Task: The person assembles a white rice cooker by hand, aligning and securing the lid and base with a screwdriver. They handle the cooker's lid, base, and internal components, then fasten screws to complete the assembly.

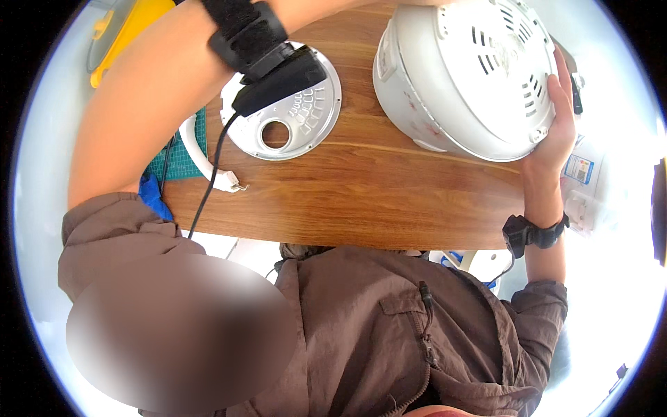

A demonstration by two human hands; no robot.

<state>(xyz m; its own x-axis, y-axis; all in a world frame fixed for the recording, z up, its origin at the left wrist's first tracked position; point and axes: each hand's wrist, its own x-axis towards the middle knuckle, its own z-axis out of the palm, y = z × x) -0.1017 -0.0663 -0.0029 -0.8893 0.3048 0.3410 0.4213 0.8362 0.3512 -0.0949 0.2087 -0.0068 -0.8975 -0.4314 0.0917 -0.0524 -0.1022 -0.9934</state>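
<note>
A white rice cooker body (410,90) is tipped over at the far right of the table, its round vented underside turned up toward me. My right hand (556,132) grips its right rim, with the thumb on the underside and the fingers along the side. My left forearm reaches across the top of the view toward the cooker. Only a sliver of my left hand (420,3) shows at the upper edge beside the cooker; its fingers are hidden. A round silver metal plate (316,128) with a hole lies left of the cooker, partly behind my wrist device.
A curved white handle (198,154) lies on a green cutting mat (187,167) and the wooden table (333,201). A yellow case (135,31) stands at the far left. From the black wrist device (281,80) hangs a cable. A printed label (579,169) is at the right.
</note>
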